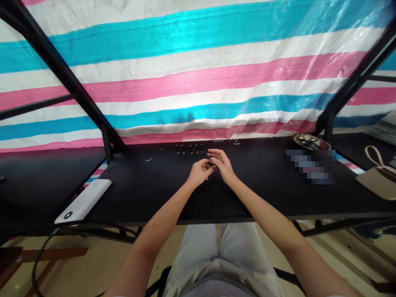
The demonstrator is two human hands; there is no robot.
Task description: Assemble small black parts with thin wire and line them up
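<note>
Above the black table, my left hand (198, 172) is closed, with a small dark piece (210, 163) pinched at its fingertips. The piece looks like the short black cylinders, but most of it is hidden by fingers. My right hand (223, 166) meets it from the other side, fingers stretched out and slightly apart. Its fingertips are close to the piece; whether they touch it I cannot tell. Just beyond my hands, several short black cylinders (191, 149) with pale ends stand in a loose row. Behind them is a tight row of tiny metallic pieces (218, 141).
White scraps (148, 159) lie on the black table (139, 198), more white strands (236, 142) at the back. A shiny metal bowl (311, 142) sits back right, a blurred item before it. At left is a white box-shaped device (83, 201); far right, a beige pouch (379, 181). Striped sheeting hangs behind.
</note>
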